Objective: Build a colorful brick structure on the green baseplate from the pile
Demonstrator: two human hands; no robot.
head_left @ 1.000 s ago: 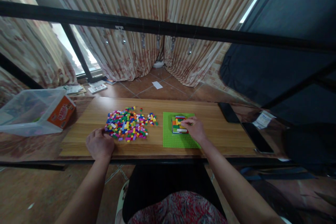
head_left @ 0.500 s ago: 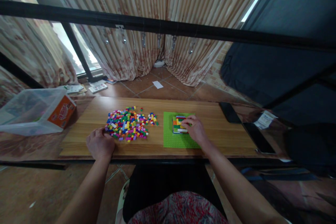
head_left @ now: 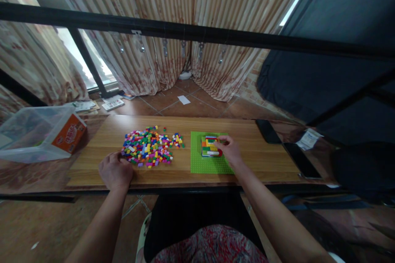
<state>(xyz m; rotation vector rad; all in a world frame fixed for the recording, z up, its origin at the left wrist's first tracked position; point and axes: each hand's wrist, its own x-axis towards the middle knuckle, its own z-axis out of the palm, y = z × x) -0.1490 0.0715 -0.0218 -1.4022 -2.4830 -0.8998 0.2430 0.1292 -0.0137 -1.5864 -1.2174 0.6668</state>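
My right hand [head_left: 230, 150] is over the right side of a small block build [head_left: 210, 148] with red, yellow, green, orange and white bricks. Its thumb and forefinger are pinched together at the build's edge; whatever is between the fingertips is too small to make out. The build stands on a green studded baseplate [head_left: 197, 166]. At the left edge of a loose pile of small coloured bricks [head_left: 149, 148] rests my left hand [head_left: 115, 170], its fingers curled in and closed. Its fingertips are partly hidden, so their contents cannot be seen.
A clear plastic bin [head_left: 37, 131] with an orange label stands left of the wooden board [head_left: 247, 164]. Two dark phones, one at the back [head_left: 268, 131] and one nearer [head_left: 301, 160], lie on the right, beside a white packet [head_left: 309, 139]. A black bar [head_left: 197, 35] crosses above.
My right hand has drawn slightly back from the top of the build to its right side, so more of the bricks show. My left hand stays by the pile. The whole view has shifted a little.
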